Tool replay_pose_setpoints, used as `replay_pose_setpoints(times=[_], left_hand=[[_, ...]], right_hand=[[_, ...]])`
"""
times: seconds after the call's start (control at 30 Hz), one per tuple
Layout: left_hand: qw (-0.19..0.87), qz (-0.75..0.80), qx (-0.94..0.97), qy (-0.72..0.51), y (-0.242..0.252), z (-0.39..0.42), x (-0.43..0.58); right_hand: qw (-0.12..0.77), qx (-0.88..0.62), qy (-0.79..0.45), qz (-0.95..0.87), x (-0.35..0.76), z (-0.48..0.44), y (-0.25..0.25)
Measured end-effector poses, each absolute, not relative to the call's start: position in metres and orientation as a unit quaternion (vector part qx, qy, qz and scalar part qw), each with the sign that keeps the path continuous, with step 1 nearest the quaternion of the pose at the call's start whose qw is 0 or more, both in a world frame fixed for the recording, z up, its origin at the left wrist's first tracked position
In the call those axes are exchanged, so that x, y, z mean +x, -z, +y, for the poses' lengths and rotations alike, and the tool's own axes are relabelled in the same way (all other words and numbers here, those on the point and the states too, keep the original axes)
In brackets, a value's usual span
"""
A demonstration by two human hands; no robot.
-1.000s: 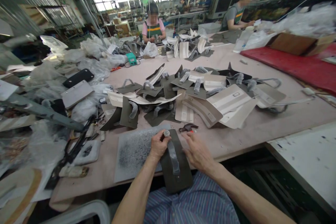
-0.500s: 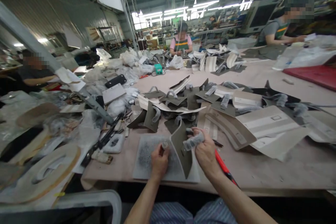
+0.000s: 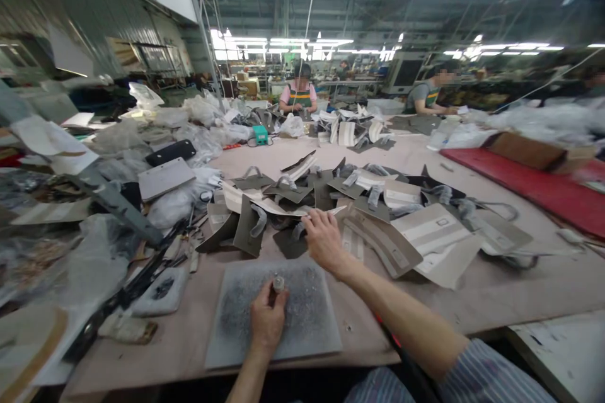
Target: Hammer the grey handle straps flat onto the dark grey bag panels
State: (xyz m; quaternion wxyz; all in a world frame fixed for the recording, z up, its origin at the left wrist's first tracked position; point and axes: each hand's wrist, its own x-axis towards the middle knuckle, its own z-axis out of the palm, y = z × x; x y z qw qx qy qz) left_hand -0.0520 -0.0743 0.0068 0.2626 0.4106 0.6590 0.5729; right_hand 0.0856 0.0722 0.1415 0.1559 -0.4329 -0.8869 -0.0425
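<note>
My left hand (image 3: 268, 318) is closed around a small cylindrical piece (image 3: 278, 283) with a pale round end, held upright over a speckled grey board (image 3: 321, 334). Farther forward, my right hand (image 3: 324, 239) reaches over the near edge of a pile of bag panels. Its fingers are curled against a pale panel edge; what they grip, if anything, is hidden. Just left of them lies a dark grey panel (image 3: 286, 245) with a plastic-wrapped handle (image 3: 298, 230). Under my right forearm a red-handled tool (image 3: 388, 330) shows in part.
Large beige panels (image 3: 435, 233) lie to the right, near a red board (image 3: 529, 182). On the left are plastic bags (image 3: 104, 258), a slanting metal post (image 3: 118, 204) and a white pad (image 3: 161, 293). Co-workers sit beyond, one in a green apron (image 3: 299, 98).
My right hand has moved forward to the pile; the grey panel it held upright over the board is no longer seen there. My left hand keeps the small piece. The view has turned right.
</note>
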Motion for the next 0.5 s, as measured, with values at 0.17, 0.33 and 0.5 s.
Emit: replay_pose_setpoints(times=[0.17,0.33,0.5], left_hand=[[0.271,0.662,0.405,-0.57,-0.001,-0.073,-0.055],[0.284,0.663,0.39,-0.573,-0.001,-0.073,-0.055],[0.302,0.657,0.364,-0.587,-0.005,-0.073,-0.054]], right_hand=[[0.0,-0.456,0.097,-0.885,0.118,0.139,-0.155],[0.022,-0.469,0.105,-0.877,0.134,0.132,-0.19],[0.215,-0.568,-0.071,-0.791,0.176,0.064,-0.192]])
